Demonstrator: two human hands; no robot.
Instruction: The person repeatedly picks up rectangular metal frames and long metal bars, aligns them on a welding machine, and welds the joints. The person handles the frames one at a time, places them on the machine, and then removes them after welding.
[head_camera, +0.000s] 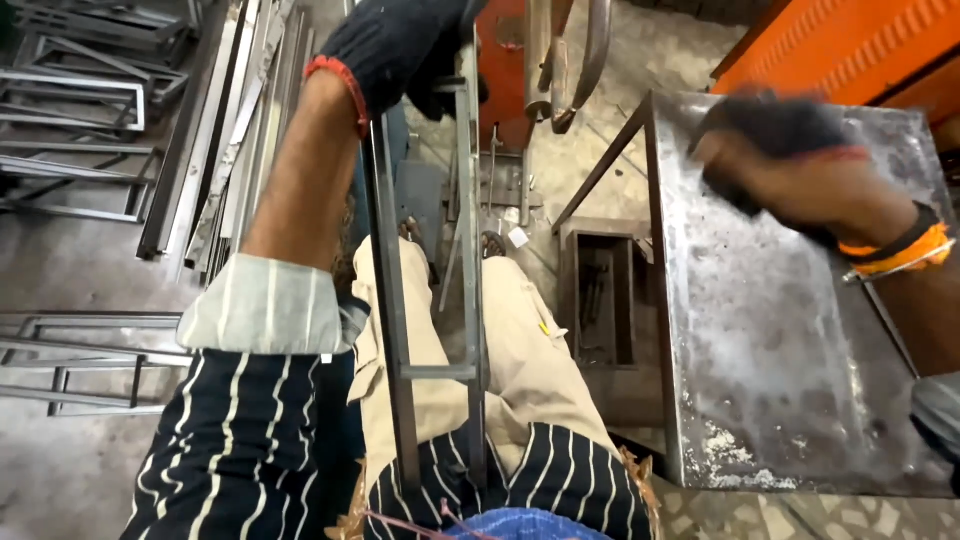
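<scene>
My left hand (400, 50), in a dark knit glove with a red cuff, grips the top of a narrow rectangular metal frame (470, 300) that stands upright between my legs. The frame's two long bars run down past my beige trousers to a short crossbar near my waist. My right hand (775, 150), also in a dark glove and blurred by motion, hovers over the far end of a scuffed steel table top (760, 340). It holds nothing that I can see. Orange and black bands sit on that wrist.
Stacks of metal strips and welded frames (210, 140) lie on the concrete floor at the left. An open metal box (600, 300) stands beside the table. An orange machine (850, 50) fills the upper right, and curved steel bars (580, 60) hang ahead.
</scene>
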